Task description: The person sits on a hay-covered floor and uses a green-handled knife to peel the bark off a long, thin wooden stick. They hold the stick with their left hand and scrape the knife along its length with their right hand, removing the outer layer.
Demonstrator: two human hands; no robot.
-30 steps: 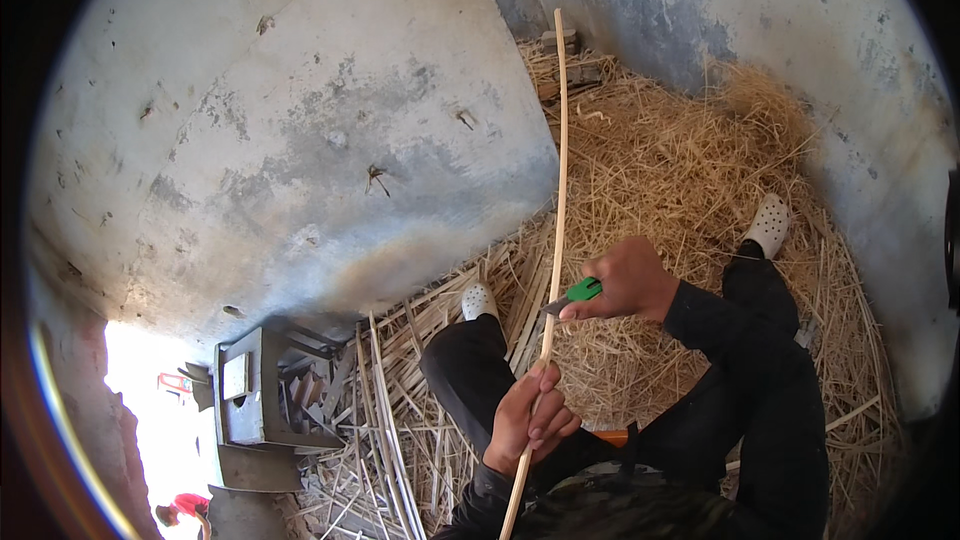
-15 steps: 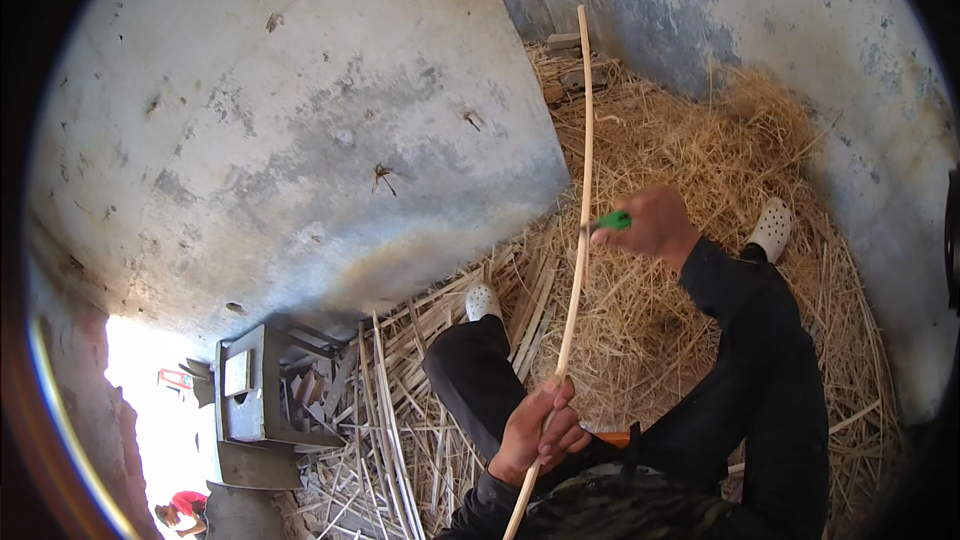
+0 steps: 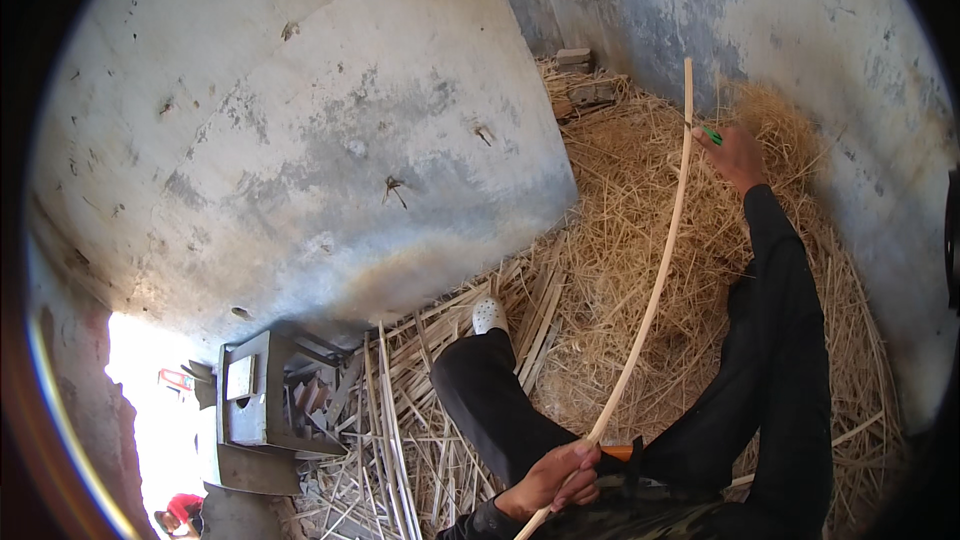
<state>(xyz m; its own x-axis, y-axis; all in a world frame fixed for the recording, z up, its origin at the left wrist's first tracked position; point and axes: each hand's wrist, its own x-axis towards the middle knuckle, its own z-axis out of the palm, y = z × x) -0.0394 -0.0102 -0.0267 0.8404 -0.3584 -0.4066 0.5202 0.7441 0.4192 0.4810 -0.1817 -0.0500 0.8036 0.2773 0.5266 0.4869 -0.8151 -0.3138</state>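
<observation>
A long, pale wooden stick rises from my lap toward the far wall, bending slightly to the right. My left hand is closed around its lower part, close to my body. Near the stick's far end, my right hand grips a green-handled knife. The dark blade touches or lies very close to the stick's right side; the exact contact is too small to make out. My right arm is stretched well forward.
Curly shavings cover the floor ahead, and split strips lie to the left. An old wooden cabinet stands by the bright doorway, where a person in red shows. Bricks sit by the far wall. Something orange is under me.
My right hand with the knife has moved away from me along the stick, toward its far end. The stick's far end has swung right and lower. My left hand has shifted slightly down.
</observation>
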